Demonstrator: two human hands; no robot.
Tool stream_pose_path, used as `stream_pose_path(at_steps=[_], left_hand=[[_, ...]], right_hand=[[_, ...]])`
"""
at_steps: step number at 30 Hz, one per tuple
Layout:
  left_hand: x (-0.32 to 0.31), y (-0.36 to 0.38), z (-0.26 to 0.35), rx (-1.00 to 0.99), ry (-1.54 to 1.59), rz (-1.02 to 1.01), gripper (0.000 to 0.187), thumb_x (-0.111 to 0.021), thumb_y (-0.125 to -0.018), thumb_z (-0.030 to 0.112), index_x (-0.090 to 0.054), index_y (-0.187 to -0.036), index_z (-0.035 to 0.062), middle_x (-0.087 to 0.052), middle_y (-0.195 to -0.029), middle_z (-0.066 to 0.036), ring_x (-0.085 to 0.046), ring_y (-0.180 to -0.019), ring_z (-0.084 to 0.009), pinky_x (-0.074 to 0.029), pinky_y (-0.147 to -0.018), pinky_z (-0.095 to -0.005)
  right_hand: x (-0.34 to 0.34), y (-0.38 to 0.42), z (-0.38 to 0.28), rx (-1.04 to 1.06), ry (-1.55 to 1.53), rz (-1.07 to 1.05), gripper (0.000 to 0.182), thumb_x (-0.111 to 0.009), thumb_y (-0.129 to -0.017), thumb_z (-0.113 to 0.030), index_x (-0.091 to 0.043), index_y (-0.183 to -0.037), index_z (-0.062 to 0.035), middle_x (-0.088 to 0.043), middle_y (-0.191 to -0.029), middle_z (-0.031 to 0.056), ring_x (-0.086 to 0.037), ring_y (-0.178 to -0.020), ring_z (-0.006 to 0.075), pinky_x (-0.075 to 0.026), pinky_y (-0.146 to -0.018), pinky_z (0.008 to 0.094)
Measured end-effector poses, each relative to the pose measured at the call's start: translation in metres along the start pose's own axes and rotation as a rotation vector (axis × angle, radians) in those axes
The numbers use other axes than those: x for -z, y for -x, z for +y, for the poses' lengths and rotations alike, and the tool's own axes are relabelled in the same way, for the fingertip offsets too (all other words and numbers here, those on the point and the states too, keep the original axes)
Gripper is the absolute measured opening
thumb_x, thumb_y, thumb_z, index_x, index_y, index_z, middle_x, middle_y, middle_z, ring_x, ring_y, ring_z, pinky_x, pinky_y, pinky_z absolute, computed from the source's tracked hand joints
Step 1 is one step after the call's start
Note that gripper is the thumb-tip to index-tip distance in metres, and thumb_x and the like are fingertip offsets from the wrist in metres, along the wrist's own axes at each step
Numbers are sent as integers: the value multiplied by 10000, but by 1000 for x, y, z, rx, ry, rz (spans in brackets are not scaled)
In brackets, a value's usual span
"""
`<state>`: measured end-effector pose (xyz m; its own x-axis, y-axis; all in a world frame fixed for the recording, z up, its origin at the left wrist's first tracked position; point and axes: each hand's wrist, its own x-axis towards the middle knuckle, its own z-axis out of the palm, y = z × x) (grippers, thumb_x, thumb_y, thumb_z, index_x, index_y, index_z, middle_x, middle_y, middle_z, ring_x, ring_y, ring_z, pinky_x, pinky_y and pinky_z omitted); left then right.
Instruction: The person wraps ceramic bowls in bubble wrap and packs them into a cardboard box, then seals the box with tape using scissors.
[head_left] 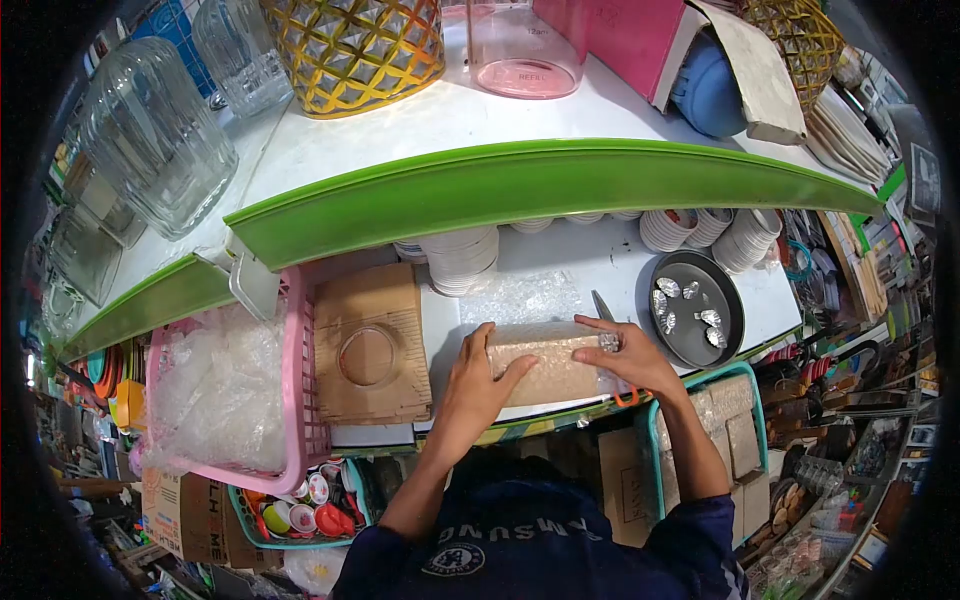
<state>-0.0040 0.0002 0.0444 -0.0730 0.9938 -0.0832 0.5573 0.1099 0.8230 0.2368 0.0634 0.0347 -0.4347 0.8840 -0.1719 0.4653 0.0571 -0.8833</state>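
A brown box wrapped in bubble wrap (545,368) lies at the front of the white shelf. My left hand (478,385) grips its left end, thumb on the front face and fingers at the back. At its right end, my right hand (632,358) holds it with thumb and fingers, beside a crumpled bit of clear plastic. A sheet of bubble wrap (525,297) lies flat behind the box. Scissors with orange handles (627,397) are partly hidden by my right hand and the box; their blade tip points toward the back.
Cardboard sheets (372,345) bear a tape roll (367,356). A pink basket (298,375) of plastic wrap stands left. Right is a black pan (697,309) with foil pieces; a teal basket (764,425) of wrapped boxes is below. A green-edged shelf (540,180) juts overhead.
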Motion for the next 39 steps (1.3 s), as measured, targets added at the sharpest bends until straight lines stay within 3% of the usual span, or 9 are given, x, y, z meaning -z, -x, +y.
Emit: stream_pose_path(at_steps=[6,10,13,16,19,21,24,29,39], left_hand=[[-3,-16,-2,24,-49,45,693,-659,-852,473,-487,-1277,-46,-619,-1071,-324,-606,-1040,-452,-477,-897,-449],[-1,-25,1,72,-96,27,682,-626,-861,506,-528,-1217,-67,-635,-993,-338,-612,-995,-486,-494,-860,-470],[2,-33,2,112,-112,-30,706,-606,-862,531,-538,-1190,-91,-626,-984,-354,-605,-995,-494,-492,-864,-480],[6,-38,6,145,-163,-101,812,-576,-856,590,-494,-1208,-137,-606,-995,-385,-599,-1013,-489,-489,-873,-497],[5,-41,3,161,-189,-110,846,-551,-853,624,-494,-1215,-139,-607,-1001,-383,-597,-1015,-493,-486,-885,-497],[3,-43,-2,150,-194,-114,862,-541,-852,636,-489,-1224,-139,-608,-1001,-382,-596,-1013,-497,-487,-887,-495],[4,-44,-1,141,-206,-106,835,-541,-858,624,-509,-1205,-135,-612,-1018,-371,-598,-1022,-488,-485,-894,-481],[4,-45,0,169,-253,-110,800,-547,-869,600,-524,-1192,-131,-621,-1037,-351,-605,-1033,-470,-481,-906,-468],[1,-47,-7,175,-223,-142,930,-504,-842,689,-466,-1262,-139,-584,-1048,-394,-570,-1055,-503,-465,-925,-484]], right_hand=[[3,-8,-12,-180,2,28,643,-715,-803,-520,-658,-1140,26,-655,-689,115,-563,-581,166,-469,-595,340],[6,-13,-26,-246,94,29,642,-692,-805,-553,-687,-1014,54,-640,-669,128,-565,-576,182,-467,-580,341],[10,-18,-27,-266,172,22,645,-663,-811,-601,-681,-858,42,-545,-562,38,-507,-533,128,-391,-487,342],[12,-26,-18,-358,274,-35,706,-656,-798,-626,-677,-919,70,-587,-618,87,-593,-623,184,-462,-569,327],[13,-28,-14,-188,242,106,752,-676,-786,-612,-643,-1091,74,-641,-874,185,-648,-872,257,-513,-750,334],[24,-35,-23,-111,350,-49,819,-696,-751,-627,-588,-1244,19,-560,-1218,259,-591,-1105,341,-481,-929,381],[29,-51,-18,75,348,-75,723,-708,-797,-540,-564,-1301,-43,-504,-1298,203,-557,-1152,291,-472,-940,395],[24,-90,-32,92,265,1,417,-596,-936,-332,-604,-1244,-51,-612,-1218,184,-604,-1103,298,-471,-942,384],[2,-152,4,247,591,-164,363,-671,-843,-310,-669,-1125,-81,-644,-1170,147,-577,-1107,342,-451,-960,403]])
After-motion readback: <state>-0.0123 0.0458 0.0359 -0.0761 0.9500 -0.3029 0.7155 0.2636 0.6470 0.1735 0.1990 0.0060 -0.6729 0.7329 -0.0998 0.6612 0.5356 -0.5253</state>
